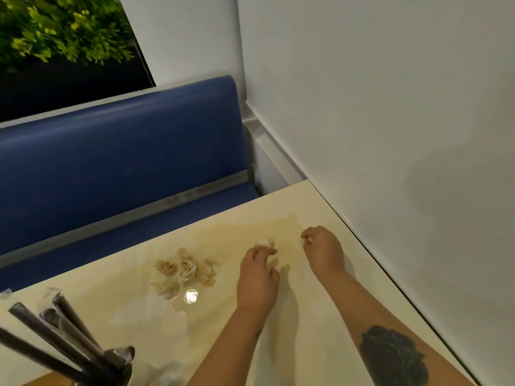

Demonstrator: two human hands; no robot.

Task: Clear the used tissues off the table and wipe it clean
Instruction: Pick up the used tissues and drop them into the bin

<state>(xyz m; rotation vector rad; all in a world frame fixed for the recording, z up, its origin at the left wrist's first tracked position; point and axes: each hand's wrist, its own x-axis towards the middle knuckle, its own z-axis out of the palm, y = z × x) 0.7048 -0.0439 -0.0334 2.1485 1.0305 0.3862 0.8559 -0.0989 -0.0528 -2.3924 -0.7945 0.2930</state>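
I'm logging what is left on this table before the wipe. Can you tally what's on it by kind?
Loose pile of crumpled tissues: 1
Tissue wad at the left hand fingertips: 1
Small white scrap pinched by the right hand: 1
Holder of wrapped dark sticks: 1
Total: 4

Dim warm light; glare spot on table point(320, 207).

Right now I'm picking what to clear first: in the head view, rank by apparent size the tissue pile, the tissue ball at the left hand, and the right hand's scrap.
1. tissue pile
2. tissue ball
3. scrap, mostly hidden by fingers
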